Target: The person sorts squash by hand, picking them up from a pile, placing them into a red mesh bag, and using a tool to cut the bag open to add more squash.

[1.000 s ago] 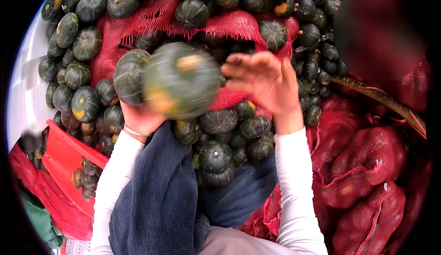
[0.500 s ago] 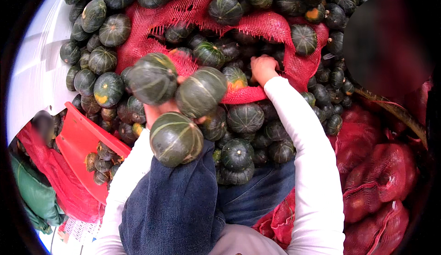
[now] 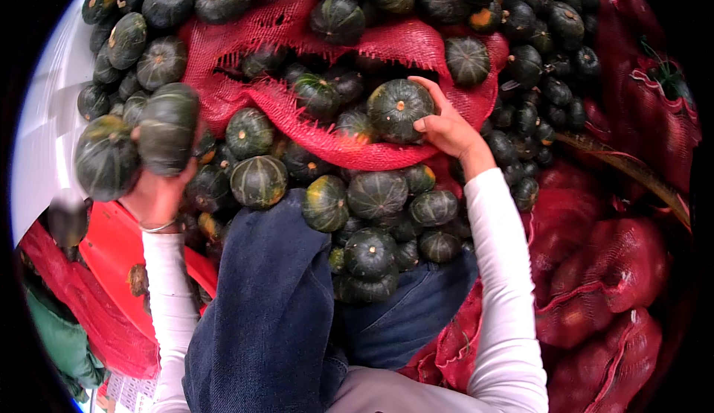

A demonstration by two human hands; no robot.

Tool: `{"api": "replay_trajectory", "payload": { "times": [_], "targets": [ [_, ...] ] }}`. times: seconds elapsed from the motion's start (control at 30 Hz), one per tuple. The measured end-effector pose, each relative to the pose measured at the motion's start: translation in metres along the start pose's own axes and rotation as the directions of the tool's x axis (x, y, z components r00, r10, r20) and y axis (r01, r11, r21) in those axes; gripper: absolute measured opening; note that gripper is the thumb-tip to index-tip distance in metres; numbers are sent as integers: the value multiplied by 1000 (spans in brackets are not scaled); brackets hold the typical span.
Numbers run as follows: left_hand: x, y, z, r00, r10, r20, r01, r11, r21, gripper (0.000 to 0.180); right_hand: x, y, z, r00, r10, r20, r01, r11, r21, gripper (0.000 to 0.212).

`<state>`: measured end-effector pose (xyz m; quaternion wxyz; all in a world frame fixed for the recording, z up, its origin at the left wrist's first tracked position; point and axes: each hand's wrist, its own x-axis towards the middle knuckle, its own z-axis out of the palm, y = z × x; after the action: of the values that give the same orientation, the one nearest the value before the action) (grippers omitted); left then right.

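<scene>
My left hand [image 3: 158, 193] is raised at the left over the heap, its fingers largely hidden behind two dark green squashes. One is a round squash [image 3: 108, 158] with pale stripes; the other squash [image 3: 168, 129] is smeared by motion. My right hand [image 3: 451, 129] grips a ribbed green squash [image 3: 400, 110] from its right side, thumb in front and fingers behind. That squash is at the torn opening of a red mesh sack [image 3: 342, 150], which lies among the heap with more squashes inside.
Many squashes [image 3: 372, 251] are piled around the sack and against my knees. A red plastic scoop-like container [image 3: 111, 245] stands at left, near a green sack [image 3: 63, 338]. Full red mesh sacks [image 3: 610, 264] lie at right beside a brown strip [image 3: 632, 171].
My left hand has swung left from above my knee, with two squashes now seen at it instead of three. My right hand has come out of the sack's opening, holding a squash.
</scene>
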<state>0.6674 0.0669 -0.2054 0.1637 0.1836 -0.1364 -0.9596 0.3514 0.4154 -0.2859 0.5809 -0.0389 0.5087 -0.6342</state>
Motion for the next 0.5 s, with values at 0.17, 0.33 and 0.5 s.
{"api": "replay_trajectory", "payload": {
  "times": [0.17,0.33,0.5],
  "targets": [
    [36,-89,35,974,-222,51,226,969,-100,58,-34,-24,70,957,-248,-149,263,960,95,77],
    [30,-123,35,959,-277,-52,254,929,-270,76,-71,-29,79,904,-381,194,270,861,431,46],
    [-14,-137,-49,875,-233,-425,288,955,68,67,20,14,11,805,-439,-399,-205,426,-881,64]
  ]
}}
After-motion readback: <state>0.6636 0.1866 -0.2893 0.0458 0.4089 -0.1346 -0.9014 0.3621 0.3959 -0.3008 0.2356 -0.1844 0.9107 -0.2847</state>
